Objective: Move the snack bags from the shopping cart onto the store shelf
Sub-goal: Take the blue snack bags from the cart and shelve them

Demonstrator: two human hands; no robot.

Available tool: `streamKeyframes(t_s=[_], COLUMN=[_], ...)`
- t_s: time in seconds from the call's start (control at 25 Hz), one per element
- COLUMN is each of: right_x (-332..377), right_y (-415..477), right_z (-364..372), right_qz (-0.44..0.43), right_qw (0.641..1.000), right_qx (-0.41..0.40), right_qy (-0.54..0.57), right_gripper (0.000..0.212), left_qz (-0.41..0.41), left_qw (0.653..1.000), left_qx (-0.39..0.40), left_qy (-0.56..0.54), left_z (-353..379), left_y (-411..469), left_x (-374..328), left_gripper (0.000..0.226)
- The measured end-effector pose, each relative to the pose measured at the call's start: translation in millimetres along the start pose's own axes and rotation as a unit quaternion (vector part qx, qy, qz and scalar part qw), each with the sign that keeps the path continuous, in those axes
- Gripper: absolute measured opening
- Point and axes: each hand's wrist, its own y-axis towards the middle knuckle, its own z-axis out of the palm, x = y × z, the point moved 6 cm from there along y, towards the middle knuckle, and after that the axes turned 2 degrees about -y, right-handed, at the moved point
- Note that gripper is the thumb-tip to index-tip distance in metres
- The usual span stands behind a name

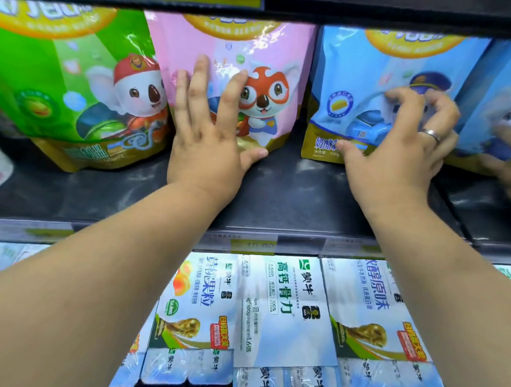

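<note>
Three cartoon snack bags stand upright in a row on the dark shelf (277, 200): a green one (64, 85), a pink one (262, 48) and a blue one (354, 81). My left hand (209, 145) lies flat against the front of the pink bag, fingers spread, thumb at the bag's bottom edge. My right hand (400, 152) has curled fingers on the face of the blue bag and its thumb on the bag's lower edge, pinching it. The shopping cart is out of view.
A second blue bag (489, 100) stands at the far right, with a blurred hand (510, 164) in front of it. The upper shelf edge (370, 15) hangs close above the bags. Below the price rail (252, 245) lie white-and-blue milk cartons (282, 310).
</note>
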Motion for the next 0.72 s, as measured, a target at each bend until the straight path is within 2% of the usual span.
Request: streamKeyframes(t_s=[0.2,0.28,0.4,0.52,0.72], right_x=[9.2,10.3,8.7,8.2,26.3], right_y=[-16.3,-10.9,-3.5,-10.2,-26.8], right_z=[-13.4,-8.7,-2.8,-0.4,-27.4], right_qz=[-0.021,-0.024,-0.033,-0.027,-0.065], right_qw=[0.998,0.998,0.999,0.999,0.995], right_qx=[-0.041,-0.032,-0.017,-0.010,-0.057], right_qy=[0.043,0.044,0.035,0.015,0.041], right_gripper=[0.080,0.082,0.081,0.085,0.079], left_qz=[-0.050,-0.033,-0.006,-0.034,-0.030], left_qw=[0.995,0.994,0.998,0.999,0.999], left_qx=[-0.011,-0.002,0.004,-0.012,-0.027], left_qy=[-0.085,-0.104,-0.069,-0.027,-0.008], left_z=[-2.6,3.2,10.7,8.7,-4.9], left_y=[-2.8,3.6,5.4,3.4,-7.7], left_x=[-14.1,-24.5,-30.0,-19.8,-6.6], left_gripper=[0.086,0.083,0.082,0.084,0.082])
